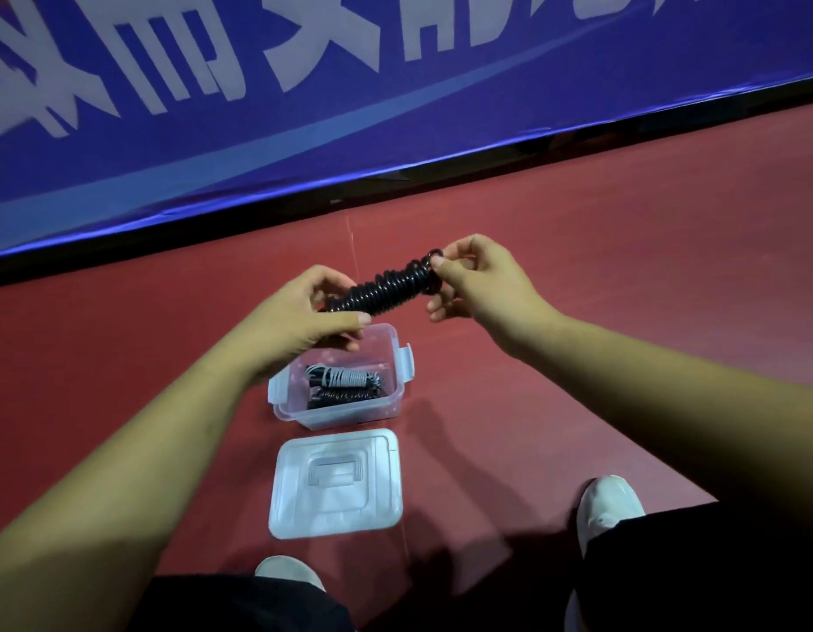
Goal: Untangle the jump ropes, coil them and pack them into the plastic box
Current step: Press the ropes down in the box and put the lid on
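Judging from the head view, how far along are we?

Well along, we'd say. Two packed ropes (345,380), one pale-wrapped and one black, already lie in the box (340,415) on the floor. The lid (336,485) is off, just on our side of it.

And the one we're holding?

The coil (386,282) is black rope wound tight, held in the air above the box's far edge. It looks finished or nearly so. We have yet to lay it in and, probably, fit the lid. We see no loose rope, though some could lie out of frame.

How do our hands sit?

Our left hand (304,312) grips the coil's lower end, with fingers and thumb curled round it. Our right hand (477,280) pinches the upper end between thumb and forefinger, the other fingers loosely bent. Both forearms reach forward.
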`<state>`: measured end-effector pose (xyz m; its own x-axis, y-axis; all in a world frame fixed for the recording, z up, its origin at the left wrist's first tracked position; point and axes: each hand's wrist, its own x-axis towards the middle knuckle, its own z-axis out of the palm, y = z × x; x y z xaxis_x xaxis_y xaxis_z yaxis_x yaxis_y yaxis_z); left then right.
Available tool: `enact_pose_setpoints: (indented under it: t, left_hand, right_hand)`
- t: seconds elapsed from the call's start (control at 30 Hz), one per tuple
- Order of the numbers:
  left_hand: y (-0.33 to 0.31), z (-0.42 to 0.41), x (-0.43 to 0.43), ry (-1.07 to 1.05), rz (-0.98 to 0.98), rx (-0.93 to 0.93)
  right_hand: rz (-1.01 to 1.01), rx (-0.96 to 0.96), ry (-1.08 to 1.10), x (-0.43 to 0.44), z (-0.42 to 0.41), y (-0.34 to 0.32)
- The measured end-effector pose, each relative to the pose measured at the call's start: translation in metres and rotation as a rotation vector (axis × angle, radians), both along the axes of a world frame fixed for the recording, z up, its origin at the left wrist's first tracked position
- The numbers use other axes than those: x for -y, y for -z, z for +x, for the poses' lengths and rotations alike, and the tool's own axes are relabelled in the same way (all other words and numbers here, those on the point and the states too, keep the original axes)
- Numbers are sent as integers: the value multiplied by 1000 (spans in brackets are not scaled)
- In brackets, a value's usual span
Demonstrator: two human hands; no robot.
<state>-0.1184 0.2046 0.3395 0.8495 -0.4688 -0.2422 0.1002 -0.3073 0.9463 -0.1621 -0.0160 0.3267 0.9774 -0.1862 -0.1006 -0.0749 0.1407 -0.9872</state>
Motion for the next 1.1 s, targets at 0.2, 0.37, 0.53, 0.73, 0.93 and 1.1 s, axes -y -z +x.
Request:
enact_pose_setpoints:
  t: [0.2,0.37,0.53,0.73,0.93,1.1]
  left_hand:
    - [48,59,-47,-36,139,12]
    - [106,100,-69,86,400,48]
    - [197,137,-82,80,550,110]
    - [275,169,-89,8,592,206]
    - [325,188,-87,-106,714,289]
    - [334,184,-93,-41,767,191]
  right_hand:
    - [-198,-151,-285,-24,49,51]
    - [-518,-206,-334,-45,88,112]
    - [-692,-287,-390,-63,133,193]
    - [-970,-306,-450,-83,176,275]
    - [-1146,-250,-437,-109,198,324]
    - [-1162,-317,-495,-120,197,332]
